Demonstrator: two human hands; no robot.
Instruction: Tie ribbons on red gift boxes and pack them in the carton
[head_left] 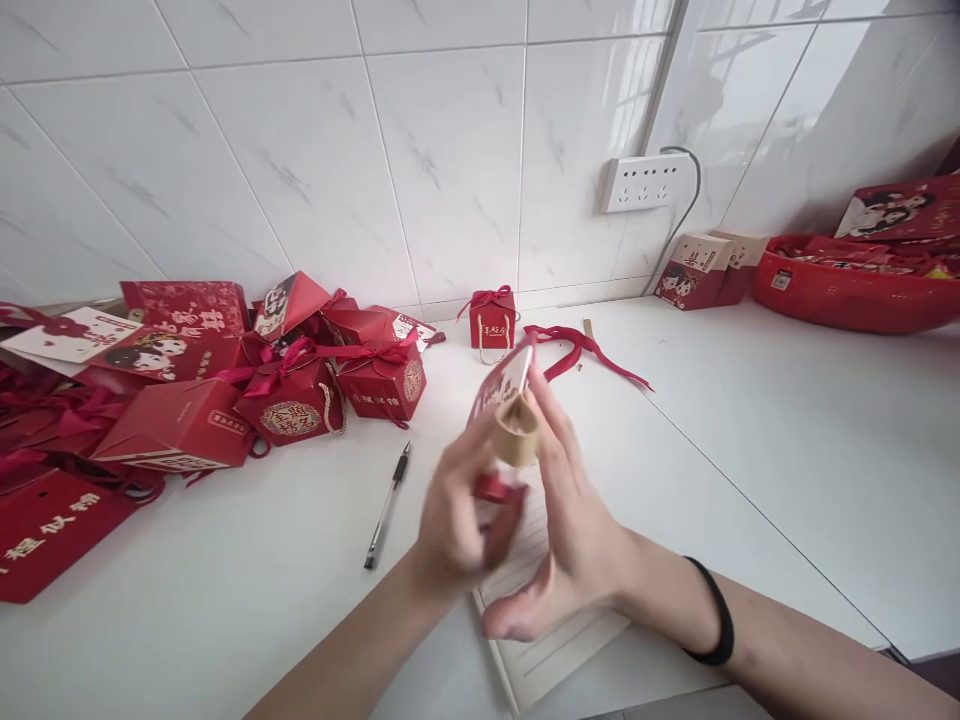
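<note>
Forearms | left hand, right hand clamped on curved tan card | ruled paper below

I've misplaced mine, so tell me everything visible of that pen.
The pen is slim, with a clear, plastic-looking barrel and black at both ends; which end writes is too small to tell. It lies slantwise on the white table, left of the lined paper, touching nothing but the tabletop.

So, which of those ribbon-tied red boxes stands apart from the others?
The small red box with a bow on top, upright near the tiled wall; the others are crowded together in the pile on the left.
</note>
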